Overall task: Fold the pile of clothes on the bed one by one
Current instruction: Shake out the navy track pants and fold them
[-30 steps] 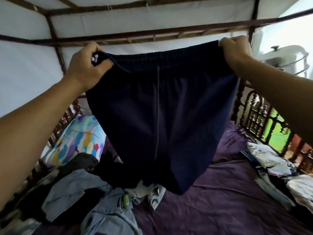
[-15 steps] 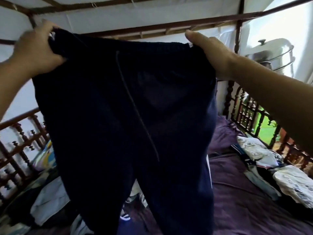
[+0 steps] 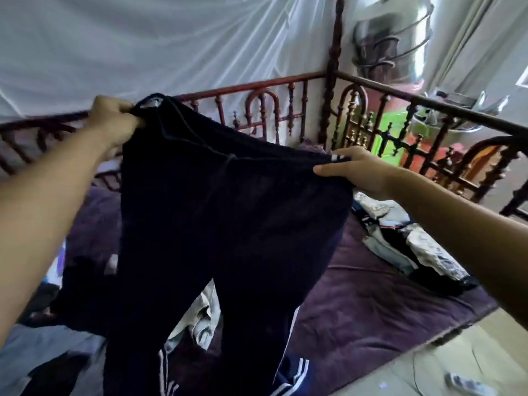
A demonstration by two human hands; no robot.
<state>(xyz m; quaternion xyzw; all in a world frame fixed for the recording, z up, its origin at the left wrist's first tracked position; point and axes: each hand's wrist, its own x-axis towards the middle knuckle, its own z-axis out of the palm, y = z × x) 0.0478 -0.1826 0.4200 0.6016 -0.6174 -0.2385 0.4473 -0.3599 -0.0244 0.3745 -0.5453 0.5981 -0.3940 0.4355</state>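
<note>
Dark navy track pants (image 3: 223,230) with white side stripes hang in the air over the bed, waistband up and both legs dangling. My left hand (image 3: 114,121) grips the waistband's left end, held higher. My right hand (image 3: 357,170) pinches the right end, lower. A drawstring hangs down the front. The pile of unfolded clothes (image 3: 37,344) lies on the purple bedsheet (image 3: 357,304) at lower left, mostly hidden behind the pants; a pale garment (image 3: 201,318) shows between the legs.
Several folded or laid-out garments (image 3: 405,247) rest along the bed's right side. A carved wooden bed rail (image 3: 288,84) and corner post (image 3: 331,70) fence the far side. White netting hangs behind. The floor (image 3: 457,364) with a small object lies at lower right.
The pants have come down from near the bed's top frame to rail height and now hang with both legs apart. The view has tilted down and to the right.
</note>
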